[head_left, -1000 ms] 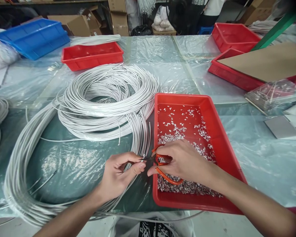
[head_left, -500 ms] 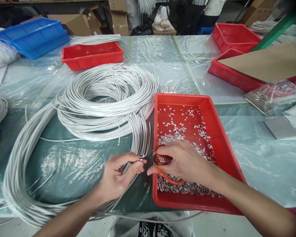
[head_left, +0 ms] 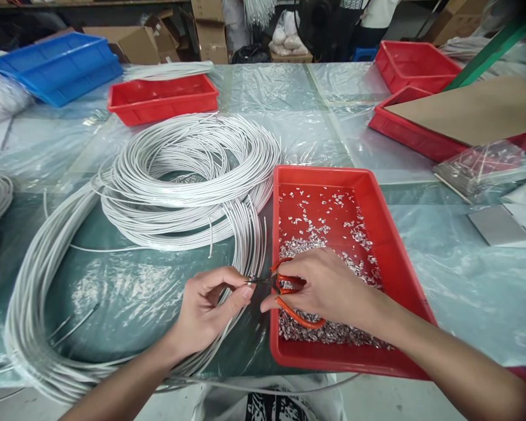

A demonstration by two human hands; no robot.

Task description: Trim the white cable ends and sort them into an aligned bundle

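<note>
My right hand (head_left: 322,283) grips orange-handled scissors (head_left: 289,289) over the near left corner of a red tray (head_left: 386,228) strewn with small silver metal bits (head_left: 328,330). The blades point left toward my left hand (head_left: 210,307), which pinches the end of a white cable between thumb and forefinger right at the blade tips. That cable belongs to a big coil of white cables (head_left: 184,175) lying on the plastic-covered table left of the tray, with long loops (head_left: 30,310) trailing toward the near left edge.
An empty red tray (head_left: 162,98) and a blue tray (head_left: 56,65) stand at the back left. Two more red trays (head_left: 414,61) sit at the back right, one under a cardboard sheet (head_left: 469,111). A clear bag of metal parts (head_left: 486,166) lies at right. Cardboard boxes stand behind the table.
Both hands stay at the tray's near left corner. My left thumb and forefinger have shifted slightly on the cable end at the scissor tips.
</note>
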